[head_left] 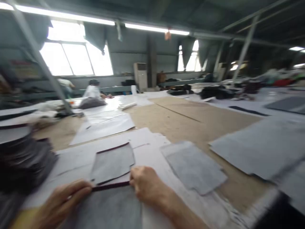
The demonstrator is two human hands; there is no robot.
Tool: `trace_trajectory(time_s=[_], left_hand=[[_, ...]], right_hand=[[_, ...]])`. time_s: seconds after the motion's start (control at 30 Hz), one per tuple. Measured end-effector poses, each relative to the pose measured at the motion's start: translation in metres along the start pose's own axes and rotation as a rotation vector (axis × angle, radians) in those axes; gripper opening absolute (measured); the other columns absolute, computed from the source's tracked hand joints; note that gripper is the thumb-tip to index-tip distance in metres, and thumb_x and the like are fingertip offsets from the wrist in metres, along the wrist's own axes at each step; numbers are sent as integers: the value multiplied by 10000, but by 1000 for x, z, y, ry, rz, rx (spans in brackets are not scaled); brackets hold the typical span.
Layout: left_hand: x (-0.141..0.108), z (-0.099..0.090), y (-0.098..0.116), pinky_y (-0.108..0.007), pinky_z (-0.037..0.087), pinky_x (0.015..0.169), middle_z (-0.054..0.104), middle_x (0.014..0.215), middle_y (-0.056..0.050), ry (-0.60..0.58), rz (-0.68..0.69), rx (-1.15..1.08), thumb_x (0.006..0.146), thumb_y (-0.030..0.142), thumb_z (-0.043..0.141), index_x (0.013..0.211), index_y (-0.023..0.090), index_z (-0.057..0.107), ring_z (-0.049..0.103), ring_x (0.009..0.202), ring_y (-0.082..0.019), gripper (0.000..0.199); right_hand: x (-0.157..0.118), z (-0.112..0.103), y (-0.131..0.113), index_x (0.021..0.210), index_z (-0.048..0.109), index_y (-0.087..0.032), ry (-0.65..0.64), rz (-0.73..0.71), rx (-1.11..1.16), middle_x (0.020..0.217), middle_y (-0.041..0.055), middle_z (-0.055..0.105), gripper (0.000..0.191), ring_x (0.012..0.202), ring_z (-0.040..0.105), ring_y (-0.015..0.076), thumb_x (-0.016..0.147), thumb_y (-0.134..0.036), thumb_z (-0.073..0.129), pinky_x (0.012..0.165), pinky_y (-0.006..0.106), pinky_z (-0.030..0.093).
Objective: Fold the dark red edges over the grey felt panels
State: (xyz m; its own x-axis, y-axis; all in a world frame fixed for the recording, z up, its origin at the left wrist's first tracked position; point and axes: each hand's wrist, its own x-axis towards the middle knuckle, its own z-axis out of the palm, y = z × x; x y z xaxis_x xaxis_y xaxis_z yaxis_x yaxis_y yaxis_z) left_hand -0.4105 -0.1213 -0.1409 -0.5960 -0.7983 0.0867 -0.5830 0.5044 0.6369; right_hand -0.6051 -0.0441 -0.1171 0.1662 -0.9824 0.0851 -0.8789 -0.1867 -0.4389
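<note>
Far left: a stack of dark cut pieces [22, 165] sits at the worktop [181, 121] edge, blurred.

Left hand [60, 202]: its fingers [79, 190] are closed on the left end of a grey fabric piece [107, 208], at its dark maroon edge strip [111, 186]. Right hand [146, 187]: curled down on the right end of the same strip; grip from beneath cannot be told. The piece lies flat on white paper [147, 152], nearest the person, under both hands.

Just beyond, touching or nearly so, lies a 2nd grey piece [113, 163]; to the right, apart, a 3rd [194, 167].

Risks, as judged:
- Uneven pull between the 2 hands — the strip could skew or pucker.
- The 2nd piece lies close enough to be dragged out of place.
- The loose paper could slide beneath.
- The frame is motion-blurred — alignment cannot be verified.
</note>
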Motion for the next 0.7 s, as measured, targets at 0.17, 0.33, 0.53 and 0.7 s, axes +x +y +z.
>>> trace_trajectory(time_s=[0.17,0.33,0.53,0.7], left_hand=[[-45,-57,-9,-240,318,565,461,594,29,-5,-182,35,840,530,429,710,187,604,434,600,-124,406],[-5,-80,1,-225,287,532,388,569,43,13,-165,-133,804,535,475,717,152,612,360,559,-94,415],[68,-78,-29,-249,373,611,557,617,8,190,-128,99,793,403,482,803,164,677,494,620,-135,308],[88,-50,-55,-306,399,794,658,879,-56,300,-152,253,831,354,453,859,190,695,581,846,-194,293]], right_hand=[[3,-20,4,708,605,-134,-104,102,404,642,-23,560,157,616,497,90,803,-47,516,550,182,336],[41,-59,7,715,594,-128,-147,101,474,612,-44,504,110,592,432,78,802,-97,534,539,179,325],[129,-37,38,783,652,-113,84,146,125,693,18,585,120,662,508,117,828,-117,541,594,210,338],[149,-8,51,1059,655,-127,186,143,-58,926,73,650,213,896,588,181,881,-160,542,738,236,388]])
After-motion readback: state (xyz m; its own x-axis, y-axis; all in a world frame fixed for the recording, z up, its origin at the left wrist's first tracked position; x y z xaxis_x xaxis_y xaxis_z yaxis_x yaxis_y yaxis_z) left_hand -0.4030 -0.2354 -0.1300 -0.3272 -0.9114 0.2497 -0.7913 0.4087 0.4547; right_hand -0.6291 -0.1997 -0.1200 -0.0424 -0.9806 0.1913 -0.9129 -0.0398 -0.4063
